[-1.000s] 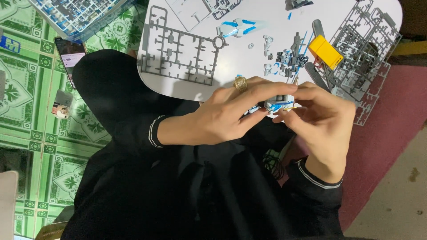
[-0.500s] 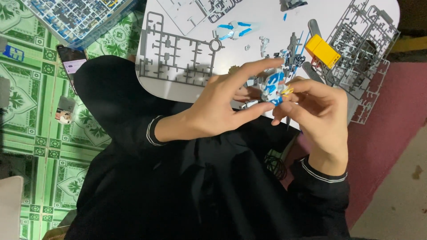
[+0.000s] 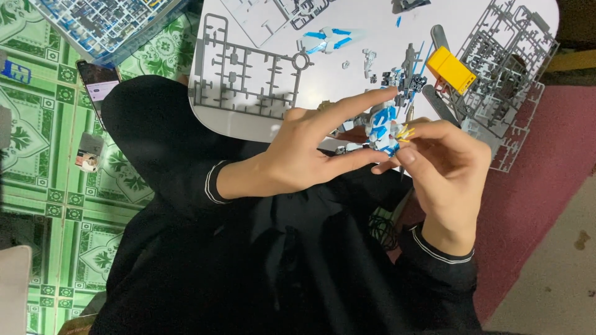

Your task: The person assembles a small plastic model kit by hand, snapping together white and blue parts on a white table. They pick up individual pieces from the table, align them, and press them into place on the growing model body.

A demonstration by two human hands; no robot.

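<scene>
Both hands meet over the near edge of a white table (image 3: 354, 68). Between them is a small white and blue model figure (image 3: 382, 127) with thin yellow prongs. My right hand (image 3: 450, 170) pinches it at the fingertips from the right. My left hand (image 3: 316, 149) is spread, its index finger stretched above the figure and its middle finger touching the figure from below. Both wrists wear black sleeves with a thin white stripe.
Grey plastic part frames lie on the table at left (image 3: 248, 80) and at right (image 3: 503, 74). A yellow block (image 3: 450, 69) and small loose blue and white parts (image 3: 329, 38) lie between. A phone (image 3: 99, 84) and a clear box of part frames (image 3: 105, 22) rest on the green patterned floor.
The hands have lifted the figure slightly toward the table edge. My left hand has opened from a closed grip into spread fingers. The figure now stands more upright.
</scene>
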